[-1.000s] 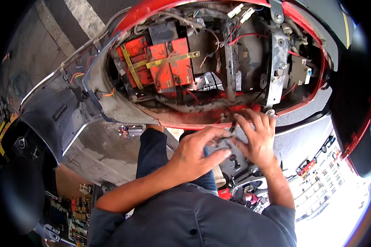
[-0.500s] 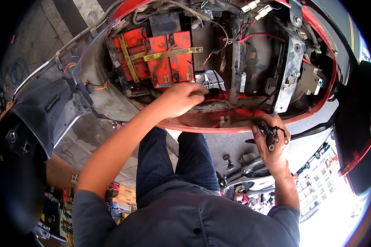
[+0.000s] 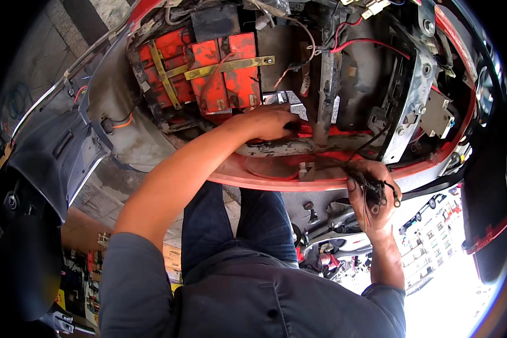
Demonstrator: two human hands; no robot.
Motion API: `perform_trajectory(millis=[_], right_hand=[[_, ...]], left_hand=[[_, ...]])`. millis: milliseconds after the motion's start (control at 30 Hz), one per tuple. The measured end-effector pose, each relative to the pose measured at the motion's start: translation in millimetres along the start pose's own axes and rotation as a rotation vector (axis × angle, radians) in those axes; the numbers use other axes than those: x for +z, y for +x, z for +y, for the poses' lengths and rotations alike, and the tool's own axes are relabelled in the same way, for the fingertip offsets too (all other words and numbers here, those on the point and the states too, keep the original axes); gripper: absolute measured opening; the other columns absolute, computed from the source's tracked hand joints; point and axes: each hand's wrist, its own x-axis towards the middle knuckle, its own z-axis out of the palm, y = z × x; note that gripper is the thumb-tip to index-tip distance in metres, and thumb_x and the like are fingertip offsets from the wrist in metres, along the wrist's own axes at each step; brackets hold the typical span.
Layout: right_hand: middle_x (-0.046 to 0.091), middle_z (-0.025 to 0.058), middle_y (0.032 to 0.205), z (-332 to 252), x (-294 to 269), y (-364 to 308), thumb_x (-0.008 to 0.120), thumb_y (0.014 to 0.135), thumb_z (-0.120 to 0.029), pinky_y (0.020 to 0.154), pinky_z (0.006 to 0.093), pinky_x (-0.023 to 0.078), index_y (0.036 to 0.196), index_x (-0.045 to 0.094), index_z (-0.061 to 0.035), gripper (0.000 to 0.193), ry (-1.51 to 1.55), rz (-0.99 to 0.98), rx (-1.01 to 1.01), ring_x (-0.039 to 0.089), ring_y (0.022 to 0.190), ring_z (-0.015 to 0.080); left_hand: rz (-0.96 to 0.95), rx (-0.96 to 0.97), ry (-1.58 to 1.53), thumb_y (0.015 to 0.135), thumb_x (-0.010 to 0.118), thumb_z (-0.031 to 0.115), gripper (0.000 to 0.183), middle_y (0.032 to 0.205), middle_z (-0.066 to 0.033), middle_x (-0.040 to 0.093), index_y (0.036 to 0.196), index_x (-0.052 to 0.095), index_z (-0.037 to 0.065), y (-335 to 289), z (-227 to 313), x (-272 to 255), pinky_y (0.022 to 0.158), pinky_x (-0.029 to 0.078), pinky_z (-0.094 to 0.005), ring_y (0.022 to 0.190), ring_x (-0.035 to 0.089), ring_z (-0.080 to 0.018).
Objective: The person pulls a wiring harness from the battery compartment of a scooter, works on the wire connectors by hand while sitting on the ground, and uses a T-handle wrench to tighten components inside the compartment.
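Observation:
In front of me lies the opened red body point(image 3: 315, 183) of a scooter, its frame and wiring exposed. My right hand point(image 3: 370, 183) grips a bundle of dark wires point(image 3: 382, 197) at the near rim. Ring terminals dangle from the wire ends between and below the fingers. My left hand point(image 3: 273, 120) reaches inside, next to the red batteries point(image 3: 242, 84) and above the lower frame tube point(image 3: 281, 147). Its fingers curl inward around a dark spot; what they hold, if anything, is hidden. Yellow metal straps point(image 3: 226, 68) cross the batteries.
An upright frame post point(image 3: 325, 96) stands just right of my left hand. A metal bracket point(image 3: 412, 93) rises further right, with a red wire point(image 3: 372, 41) running toward it. White connectors point(image 3: 376, 8) hang at the far side. A grey plastic panel point(image 3: 59, 146) lies at the left.
My left hand has moved right and slightly up, deeper into the body. My right hand keeps its grip on the wires. The view has shifted a little.

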Motion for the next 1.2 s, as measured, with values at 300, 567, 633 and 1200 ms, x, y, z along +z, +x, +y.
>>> perform_trajectory(millis=[300, 567, 633, 1200], right_hand=[[0.068, 0.0150, 0.095, 14.8, 0.4, -4.9, 0.073, 0.070, 0.004, 0.075, 0.0381, 0.055, 0.104, 0.059, -0.0008, 0.037, 0.026, 0.045, -0.139, 0.069, 0.086, 0.0323], [0.065, 0.0124, 0.105, -2.3, 1.6, 7.6, 0.083, 0.064, -0.008, 0.066, 0.0375, 0.051, 0.110, 0.063, -0.0060, 0.050, -0.235, -0.128, -0.193, 0.065, 0.077, 0.0263], [0.063, 0.0136, 0.111, 1.0, 2.2, 5.0, 0.084, 0.065, -0.011, 0.065, 0.0374, 0.051, 0.111, 0.064, -0.0072, 0.051, -0.126, -0.057, -0.220, 0.066, 0.077, 0.0249], [0.063, 0.0131, 0.105, 2.5, -7.3, 1.2, 0.084, 0.066, -0.018, 0.080, 0.0396, 0.051, 0.110, 0.065, -0.0067, 0.049, -0.165, -0.179, -0.277, 0.061, 0.092, 0.0293]], left_hand=[[0.229, 0.042, 0.163, 0.080, 0.072, 0.023, 0.037, 0.120, -0.0120, 0.059, 0.114, 0.065, 0.010, -29.2, -8.9, -4.3, 0.091, 0.050, -0.0441, 0.111, 0.058, -0.0332], [0.239, -0.051, -0.013, 0.081, 0.072, 0.014, 0.028, 0.103, -0.0138, 0.063, 0.106, 0.066, 0.002, -23.5, -13.8, -37.7, 0.084, 0.050, -0.0433, 0.099, 0.062, -0.0341], [0.276, -0.090, -0.027, 0.081, 0.072, 0.013, 0.027, 0.103, -0.0139, 0.063, 0.105, 0.066, 0.002, -23.1, -10.0, -34.7, 0.084, 0.050, -0.0426, 0.098, 0.062, -0.0345], [0.015, -0.026, 0.273, 0.082, 0.071, 0.030, 0.029, 0.103, -0.0108, 0.066, 0.098, 0.073, 0.006, -31.3, 16.0, -49.7, 0.085, 0.052, -0.0433, 0.098, 0.064, -0.0321]])
